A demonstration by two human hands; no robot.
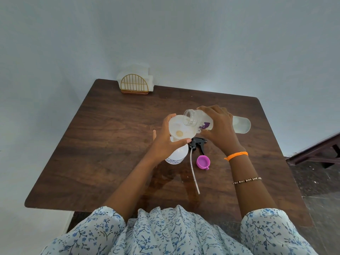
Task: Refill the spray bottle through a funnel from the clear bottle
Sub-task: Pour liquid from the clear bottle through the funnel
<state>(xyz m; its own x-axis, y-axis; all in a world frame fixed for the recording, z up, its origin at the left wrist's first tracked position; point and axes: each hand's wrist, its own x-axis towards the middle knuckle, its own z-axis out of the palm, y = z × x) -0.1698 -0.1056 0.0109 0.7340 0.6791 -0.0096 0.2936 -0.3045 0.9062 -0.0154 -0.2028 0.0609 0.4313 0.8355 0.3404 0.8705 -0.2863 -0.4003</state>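
A white funnel (179,129) sits in the neck of the white spray bottle (177,155) near the middle of the wooden table (95,144). My left hand (165,140) grips the funnel's rim and the bottle's neck. My right hand (219,126) holds the clear bottle (195,119) tipped on its side, its open mouth over the funnel. The bottle has a purple mark on its label. The black spray trigger head (199,142) with its long dip tube (194,172) lies on the table beside the spray bottle. A purple cap (203,162) lies next to the tube.
A gold wire napkin holder (135,83) with white napkins stands at the table's far left edge against the wall. A dark wooden bench (316,153) shows at the right. My flowered sleeves fill the bottom of the view.
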